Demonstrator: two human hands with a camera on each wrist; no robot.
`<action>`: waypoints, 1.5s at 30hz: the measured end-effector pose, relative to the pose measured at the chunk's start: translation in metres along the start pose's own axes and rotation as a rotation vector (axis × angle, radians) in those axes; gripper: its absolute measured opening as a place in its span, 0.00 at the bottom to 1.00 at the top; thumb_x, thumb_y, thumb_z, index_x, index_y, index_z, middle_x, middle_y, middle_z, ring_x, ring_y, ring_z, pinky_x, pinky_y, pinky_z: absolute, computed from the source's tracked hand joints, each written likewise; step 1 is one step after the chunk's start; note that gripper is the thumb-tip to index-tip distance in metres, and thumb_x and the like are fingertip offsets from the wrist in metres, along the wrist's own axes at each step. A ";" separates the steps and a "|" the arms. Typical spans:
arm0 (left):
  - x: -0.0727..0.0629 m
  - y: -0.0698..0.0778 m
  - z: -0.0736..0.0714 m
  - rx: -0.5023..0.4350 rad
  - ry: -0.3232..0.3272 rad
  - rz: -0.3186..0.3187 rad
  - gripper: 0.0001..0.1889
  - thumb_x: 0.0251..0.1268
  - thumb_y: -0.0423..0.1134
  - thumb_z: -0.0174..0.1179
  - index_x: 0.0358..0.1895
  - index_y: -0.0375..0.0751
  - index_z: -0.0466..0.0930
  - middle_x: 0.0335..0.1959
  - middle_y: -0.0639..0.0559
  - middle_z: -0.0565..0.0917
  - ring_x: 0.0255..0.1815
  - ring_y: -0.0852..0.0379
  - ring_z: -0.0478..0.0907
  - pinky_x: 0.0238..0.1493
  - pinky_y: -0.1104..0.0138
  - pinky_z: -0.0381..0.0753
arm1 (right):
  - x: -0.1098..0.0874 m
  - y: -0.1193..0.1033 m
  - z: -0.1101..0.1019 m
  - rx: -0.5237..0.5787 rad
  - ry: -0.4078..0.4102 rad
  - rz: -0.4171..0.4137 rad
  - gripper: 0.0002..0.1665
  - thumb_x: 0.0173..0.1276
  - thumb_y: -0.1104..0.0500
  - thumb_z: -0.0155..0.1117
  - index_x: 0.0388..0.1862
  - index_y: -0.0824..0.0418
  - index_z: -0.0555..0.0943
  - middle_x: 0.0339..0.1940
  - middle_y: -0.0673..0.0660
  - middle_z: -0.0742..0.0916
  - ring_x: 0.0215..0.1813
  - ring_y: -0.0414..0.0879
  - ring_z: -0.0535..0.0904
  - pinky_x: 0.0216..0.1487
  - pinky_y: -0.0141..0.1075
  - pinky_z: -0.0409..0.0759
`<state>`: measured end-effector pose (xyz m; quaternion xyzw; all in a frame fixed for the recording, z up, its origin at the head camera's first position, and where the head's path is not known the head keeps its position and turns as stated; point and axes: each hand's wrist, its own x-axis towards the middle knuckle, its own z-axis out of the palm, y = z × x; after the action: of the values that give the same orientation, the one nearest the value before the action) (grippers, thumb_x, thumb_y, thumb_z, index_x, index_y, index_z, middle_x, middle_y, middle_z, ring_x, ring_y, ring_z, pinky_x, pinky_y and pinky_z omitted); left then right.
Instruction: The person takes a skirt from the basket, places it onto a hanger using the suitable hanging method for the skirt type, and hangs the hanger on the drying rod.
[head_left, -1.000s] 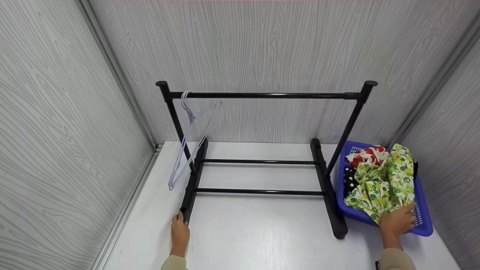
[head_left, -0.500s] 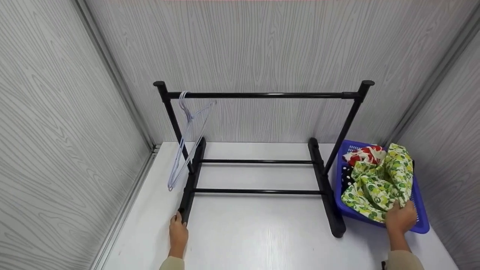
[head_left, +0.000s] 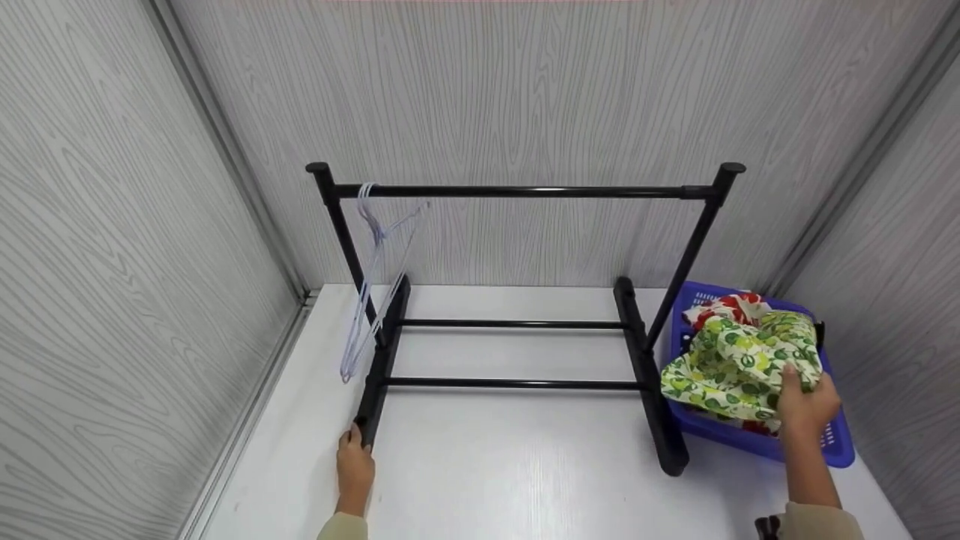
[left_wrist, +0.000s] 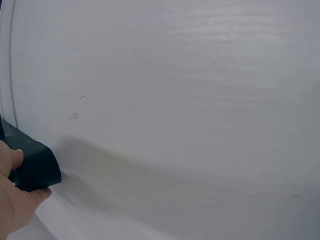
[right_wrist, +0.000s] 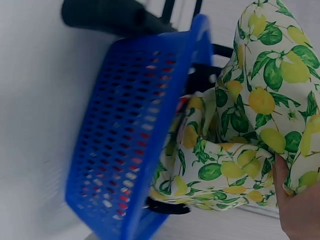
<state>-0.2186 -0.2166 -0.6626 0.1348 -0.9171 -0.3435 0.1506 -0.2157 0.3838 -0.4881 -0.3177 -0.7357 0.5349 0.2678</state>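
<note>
My right hand pinches a lemon-print cloth, white with yellow fruit and green leaves, and holds part of it up over the blue basket. In the right wrist view the cloth rises above the basket's rim, with the thumb pressed against it. My left hand grips the front end of the black rack's left foot. The left wrist view shows thumb and fingers on either side of that foot's end.
Pale wire hangers hang at the left end of the rack's top bar. A red-and-white cloth lies at the back of the basket. Grey wood-grain panels stand around the white table.
My right hand has drawn the lemon-print cloth up from the basket's contents, and the cloth has bunched toward the left. The left hand stays on the rack's foot.
</note>
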 end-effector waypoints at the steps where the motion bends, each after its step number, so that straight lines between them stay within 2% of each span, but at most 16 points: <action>1: 0.000 0.000 0.000 0.001 -0.003 -0.002 0.25 0.58 0.20 0.54 0.60 0.14 0.61 0.54 0.19 0.68 0.57 0.28 0.68 0.57 0.47 0.70 | -0.003 -0.005 0.001 0.030 0.001 -0.001 0.06 0.68 0.47 0.52 0.37 0.47 0.70 0.34 0.39 0.72 0.36 0.29 0.64 0.43 0.29 0.65; 5: -0.001 -0.001 -0.001 -0.002 -0.012 -0.010 0.26 0.58 0.20 0.54 0.60 0.15 0.61 0.54 0.19 0.68 0.57 0.28 0.68 0.57 0.47 0.70 | -0.016 -0.024 0.006 0.186 -0.016 -0.005 0.03 0.67 0.50 0.55 0.36 0.44 0.71 0.33 0.36 0.73 0.37 0.29 0.67 0.43 0.27 0.66; 11: 0.000 -0.002 -0.001 -0.005 -0.014 0.002 0.26 0.58 0.20 0.53 0.60 0.14 0.60 0.54 0.19 0.68 0.57 0.27 0.67 0.57 0.47 0.70 | -0.037 -0.055 0.012 0.414 -0.086 0.001 0.05 0.66 0.54 0.59 0.39 0.45 0.74 0.33 0.37 0.79 0.35 0.29 0.74 0.36 0.18 0.72; 18: -0.001 -0.001 -0.002 -0.004 -0.004 0.011 0.25 0.58 0.20 0.53 0.60 0.14 0.61 0.53 0.19 0.68 0.56 0.26 0.68 0.56 0.46 0.71 | -0.065 -0.089 0.020 0.487 -0.174 -0.005 0.15 0.64 0.53 0.60 0.49 0.53 0.74 0.34 0.41 0.81 0.35 0.30 0.77 0.34 0.19 0.75; 21: -0.001 0.000 -0.002 -0.002 0.001 0.014 0.25 0.58 0.20 0.53 0.59 0.14 0.61 0.53 0.19 0.68 0.56 0.26 0.68 0.55 0.46 0.71 | -0.078 -0.102 0.026 0.552 -0.207 -0.032 0.13 0.64 0.55 0.61 0.47 0.55 0.75 0.32 0.43 0.82 0.33 0.32 0.79 0.34 0.20 0.77; 27: -0.003 0.001 -0.001 -0.016 0.012 0.025 0.25 0.59 0.21 0.53 0.60 0.15 0.61 0.54 0.19 0.68 0.56 0.26 0.68 0.55 0.46 0.71 | -0.096 -0.123 0.041 0.582 -0.268 -0.027 0.07 0.64 0.57 0.61 0.41 0.56 0.76 0.28 0.44 0.83 0.29 0.34 0.80 0.32 0.23 0.78; 31: -0.003 0.001 -0.002 -0.014 0.012 0.017 0.25 0.59 0.21 0.53 0.60 0.15 0.61 0.54 0.19 0.68 0.56 0.26 0.68 0.55 0.46 0.71 | -0.108 -0.132 0.053 0.577 -0.357 -0.023 0.10 0.65 0.58 0.59 0.44 0.57 0.75 0.28 0.44 0.84 0.30 0.35 0.80 0.34 0.24 0.79; 35: -0.003 0.004 -0.002 0.002 0.020 0.011 0.25 0.59 0.21 0.53 0.60 0.16 0.61 0.54 0.19 0.67 0.56 0.26 0.67 0.56 0.46 0.70 | -0.117 -0.136 0.067 0.578 -0.467 -0.005 0.17 0.67 0.58 0.57 0.54 0.61 0.71 0.31 0.42 0.84 0.33 0.34 0.82 0.38 0.24 0.79; 38: -0.004 0.008 0.002 0.067 0.087 0.035 0.23 0.56 0.20 0.54 0.57 0.15 0.64 0.53 0.19 0.67 0.56 0.26 0.67 0.55 0.46 0.70 | -0.119 -0.135 0.079 0.570 -0.565 0.005 0.20 0.69 0.59 0.54 0.58 0.63 0.68 0.31 0.41 0.85 0.33 0.34 0.82 0.38 0.26 0.80; 40: -0.005 0.011 0.006 0.125 0.160 0.078 0.22 0.53 0.19 0.56 0.54 0.15 0.67 0.52 0.19 0.68 0.55 0.25 0.66 0.55 0.45 0.70 | -0.118 -0.133 0.088 0.558 -0.636 0.008 0.20 0.70 0.61 0.52 0.59 0.64 0.66 0.30 0.41 0.85 0.33 0.34 0.82 0.38 0.26 0.80; 43: -0.005 0.020 0.015 0.177 0.278 0.181 0.21 0.48 0.18 0.59 0.50 0.16 0.71 0.51 0.21 0.70 0.55 0.26 0.66 0.56 0.46 0.70 | -0.116 -0.129 0.100 0.516 -0.725 0.005 0.16 0.70 0.62 0.51 0.55 0.64 0.68 0.28 0.43 0.85 0.31 0.35 0.82 0.36 0.27 0.80; 45: -0.003 0.027 0.021 0.206 0.334 0.281 0.21 0.45 0.20 0.62 0.48 0.18 0.74 0.50 0.23 0.72 0.54 0.27 0.68 0.55 0.47 0.71 | -0.115 -0.125 0.107 0.491 -0.781 -0.011 0.14 0.70 0.62 0.51 0.52 0.65 0.69 0.27 0.44 0.85 0.31 0.36 0.82 0.36 0.28 0.80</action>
<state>-0.2273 -0.1834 -0.6596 0.0754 -0.9194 -0.1969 0.3320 -0.2416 0.2031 -0.4046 -0.0159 -0.6345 0.7717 0.0408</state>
